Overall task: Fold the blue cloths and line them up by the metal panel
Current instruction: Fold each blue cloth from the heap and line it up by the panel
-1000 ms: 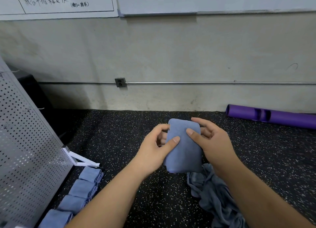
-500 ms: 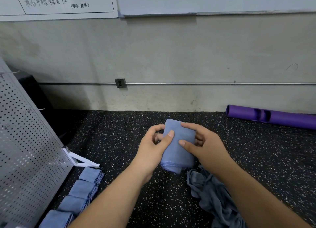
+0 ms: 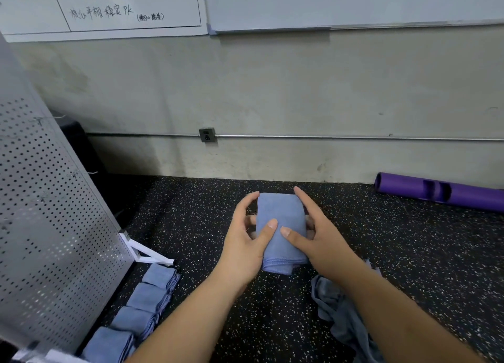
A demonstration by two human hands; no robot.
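We are holding one folded blue cloth (image 3: 281, 215) over the floor (image 3: 191, 226), with the left grip (image 3: 245, 242) and right grip (image 3: 313, 234) both pinching it. Four folded cloths (image 3: 141, 308) are lying in a row beside the perforated metal panel (image 3: 54, 226), and a crumpled pile (image 3: 343, 316) is awaiting folding.

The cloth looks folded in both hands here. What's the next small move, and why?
Probably carry the folded cloth left toward the row of folded cloths beside the metal panel. The left hand and right hand hold it already compactly folded, well apart from that four-cloth row.
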